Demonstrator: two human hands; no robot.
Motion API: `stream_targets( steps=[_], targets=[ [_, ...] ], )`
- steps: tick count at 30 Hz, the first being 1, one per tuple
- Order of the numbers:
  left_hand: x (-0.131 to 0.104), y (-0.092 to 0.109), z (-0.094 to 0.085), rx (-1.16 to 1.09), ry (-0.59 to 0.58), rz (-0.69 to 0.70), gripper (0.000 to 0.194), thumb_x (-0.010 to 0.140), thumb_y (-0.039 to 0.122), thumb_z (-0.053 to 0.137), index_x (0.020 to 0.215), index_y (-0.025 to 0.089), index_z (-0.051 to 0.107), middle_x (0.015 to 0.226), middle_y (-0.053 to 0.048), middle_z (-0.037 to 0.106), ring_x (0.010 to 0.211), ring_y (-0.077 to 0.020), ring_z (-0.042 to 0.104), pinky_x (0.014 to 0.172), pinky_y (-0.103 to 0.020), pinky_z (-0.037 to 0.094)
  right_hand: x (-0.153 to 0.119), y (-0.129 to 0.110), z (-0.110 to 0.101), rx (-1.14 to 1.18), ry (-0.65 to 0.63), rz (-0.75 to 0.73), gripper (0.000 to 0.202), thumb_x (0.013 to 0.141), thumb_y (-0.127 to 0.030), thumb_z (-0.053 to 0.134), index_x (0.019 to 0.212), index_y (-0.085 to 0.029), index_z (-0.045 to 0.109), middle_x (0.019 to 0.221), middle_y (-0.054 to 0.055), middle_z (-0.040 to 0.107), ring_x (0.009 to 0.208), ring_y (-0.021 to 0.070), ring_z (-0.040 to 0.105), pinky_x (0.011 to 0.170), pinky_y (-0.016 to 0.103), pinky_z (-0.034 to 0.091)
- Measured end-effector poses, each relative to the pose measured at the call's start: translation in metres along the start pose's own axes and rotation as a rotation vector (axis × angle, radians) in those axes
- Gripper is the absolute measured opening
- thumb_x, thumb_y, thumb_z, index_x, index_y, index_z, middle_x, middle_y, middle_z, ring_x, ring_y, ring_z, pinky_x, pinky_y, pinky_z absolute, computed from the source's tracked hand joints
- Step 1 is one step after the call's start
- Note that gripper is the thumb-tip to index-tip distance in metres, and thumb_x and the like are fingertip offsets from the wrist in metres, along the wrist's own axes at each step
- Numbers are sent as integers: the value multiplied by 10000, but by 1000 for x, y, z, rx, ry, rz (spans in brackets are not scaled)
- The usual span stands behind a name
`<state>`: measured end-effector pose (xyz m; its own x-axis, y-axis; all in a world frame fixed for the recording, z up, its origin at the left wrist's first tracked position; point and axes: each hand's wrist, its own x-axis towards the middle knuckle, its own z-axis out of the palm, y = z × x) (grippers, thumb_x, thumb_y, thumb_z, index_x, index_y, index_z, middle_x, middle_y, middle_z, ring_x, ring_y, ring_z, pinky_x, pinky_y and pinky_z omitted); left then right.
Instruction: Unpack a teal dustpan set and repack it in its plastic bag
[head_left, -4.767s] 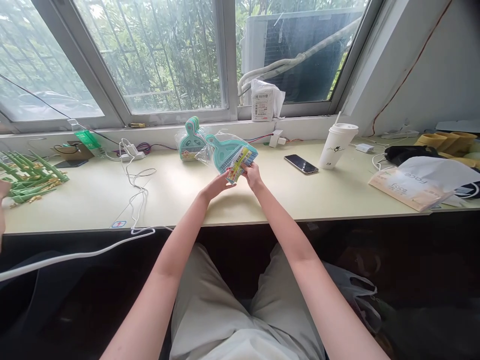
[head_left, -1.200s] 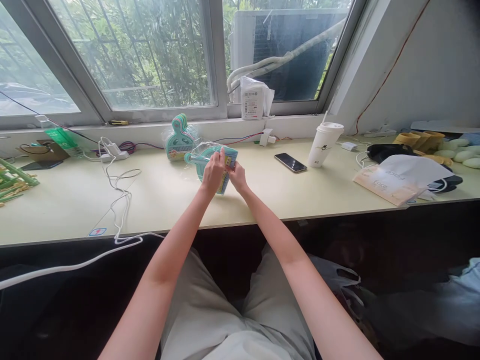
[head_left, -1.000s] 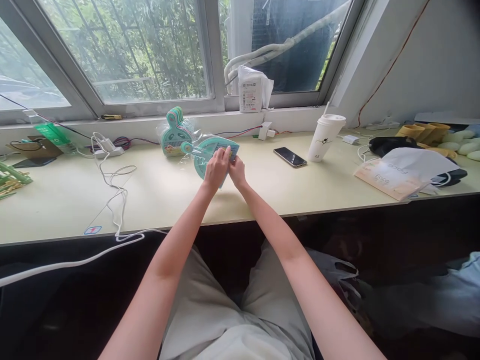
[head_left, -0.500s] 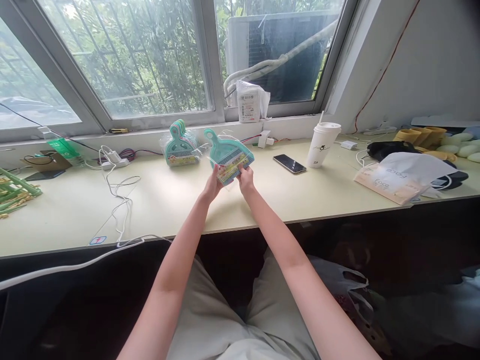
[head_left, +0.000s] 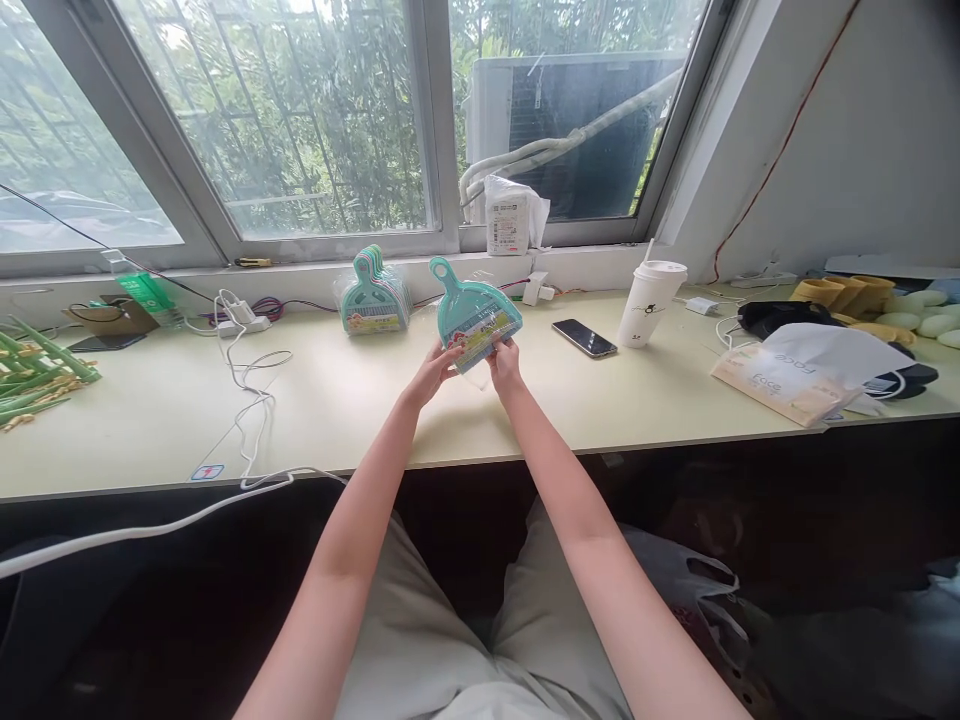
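Over the pale table, a teal dustpan-shaped item [head_left: 476, 312] in clear plastic wrap is tilted with its looped handle up and to the left. My left hand [head_left: 435, 374] grips its lower left edge. At its lower right edge, my right hand [head_left: 505, 362] is closed on it, the thumb on the front. A printed label crosses the lower part of the item. Just left of it, near the window sill, a wrapped stack of similar teal items [head_left: 373, 295] stands on the table.
A phone [head_left: 584, 338], a white lidded cup [head_left: 649, 305] and a tissue pack [head_left: 784, 380] lie or stand to the right. White cables [head_left: 251, 390], a green-labelled bottle [head_left: 142, 290] and green stalks [head_left: 41, 375] are at left. The table's front edge [head_left: 465, 463] runs beneath my forearms.
The view has shifted slightly, so the scene sits a little further right and lower. My left fingers have moved onto the front of the held item, which stays in both hands.
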<state>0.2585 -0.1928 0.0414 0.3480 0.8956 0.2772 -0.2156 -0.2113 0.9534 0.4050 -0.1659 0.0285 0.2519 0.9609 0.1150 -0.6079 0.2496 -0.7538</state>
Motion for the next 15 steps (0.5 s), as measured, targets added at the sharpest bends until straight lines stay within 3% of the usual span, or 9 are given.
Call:
stream_targets(
  steps=[2, 9, 15],
  targets=[
    [-2, 2, -1, 2, -18, -13, 606, 818, 467, 646, 1356, 247, 476, 1376, -118, 580, 1205, -267, 585, 913, -399, 528, 1, -1, -1, -2, -8, -5, 217, 879, -296, 606, 1069, -190, 601, 1014, 57, 713, 952, 164, 688, 832, 309, 593],
    [1, -1, -2, 65, 123, 14, 566, 757, 422, 672, 1272, 236, 528, 1253, -93, 641, 1106, -252, 623, 824, -361, 549, 2, -3, -3, -23, -60, -22, 242, 867, -293, 594, 1092, -205, 587, 1018, 50, 708, 940, 157, 687, 840, 308, 591],
    [3, -4, -7, 109, 168, 19, 552, 756, 405, 641, 1272, 258, 511, 1256, -76, 640, 1064, -244, 639, 783, -344, 554, 7, -3, -11, -60, -106, 49, 199, 871, -282, 583, 1051, -198, 599, 990, 36, 711, 861, 149, 694, 836, 319, 598]
  ],
)
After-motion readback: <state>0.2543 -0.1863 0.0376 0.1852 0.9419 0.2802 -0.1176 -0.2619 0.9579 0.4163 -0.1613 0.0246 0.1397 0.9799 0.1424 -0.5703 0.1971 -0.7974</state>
